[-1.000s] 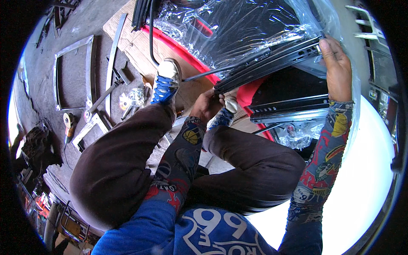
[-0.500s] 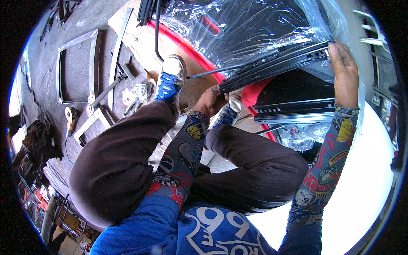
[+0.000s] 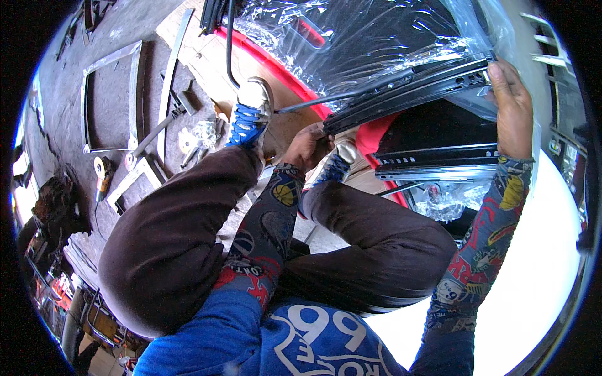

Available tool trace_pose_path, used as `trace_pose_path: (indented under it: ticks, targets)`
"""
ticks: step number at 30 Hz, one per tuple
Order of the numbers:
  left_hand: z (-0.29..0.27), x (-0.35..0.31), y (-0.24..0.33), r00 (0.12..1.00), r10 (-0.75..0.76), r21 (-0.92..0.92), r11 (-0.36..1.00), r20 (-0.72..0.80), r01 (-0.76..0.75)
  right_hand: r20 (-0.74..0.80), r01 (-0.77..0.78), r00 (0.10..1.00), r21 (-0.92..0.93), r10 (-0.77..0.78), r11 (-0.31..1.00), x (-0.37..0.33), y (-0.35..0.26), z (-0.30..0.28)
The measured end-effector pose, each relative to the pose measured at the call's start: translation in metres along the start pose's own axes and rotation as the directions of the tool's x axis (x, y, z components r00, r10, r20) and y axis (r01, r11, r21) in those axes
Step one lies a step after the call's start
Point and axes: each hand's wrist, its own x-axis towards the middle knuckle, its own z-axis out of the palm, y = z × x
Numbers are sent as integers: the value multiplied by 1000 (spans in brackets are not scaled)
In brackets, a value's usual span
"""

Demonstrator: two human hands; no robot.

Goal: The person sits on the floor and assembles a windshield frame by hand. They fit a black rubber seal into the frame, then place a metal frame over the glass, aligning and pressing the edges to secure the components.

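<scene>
A long black slotted metal rail (image 3: 407,94) slants across in front of me, with my hands at its two ends. My left hand (image 3: 307,147) has its fingers closed round the near left end, by my shoe. At the far right end, my right hand (image 3: 513,103) grips the rail with the thumb on top. Behind it lies a large black piece with red edging (image 3: 276,66), covered in clear plastic film (image 3: 395,31). A second slotted rail (image 3: 439,164) rests lower down on a black part. A thin dark rod (image 3: 301,106) runs just behind the held rail.
On the floor to the left are a hammer (image 3: 182,105), an angle grinder (image 3: 102,175), a rectangular metal frame (image 3: 138,94), a flat metal strip (image 3: 174,69) and a clear bag of small parts (image 3: 204,135). My bent legs and shoes (image 3: 253,103) are close below the rail.
My right hand has shifted very slightly right and turned a little at the rail's end. The left hand keeps its hold, and the rail has barely moved.
</scene>
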Motion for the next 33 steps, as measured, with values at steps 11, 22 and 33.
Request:
trace_pose_path:
  ticks: [11, 22, 33]
  targets:
    - [-7, -2, 6, 997, -24, 20, 1000, 80, 23, -16, 25, 1000, -28, -25, 999, 1, 1, 1]
    - [3, 1, 8, 1000, 14, 230, 973, -26, -7, -1, 50, 999, -4, -50, 999, 3, 5, 0]
    - [6, -3, 11, 995, 25, 321, 947, -100, 8, -12, 29, 999, -76, -30, 997, 2, 2, -1]
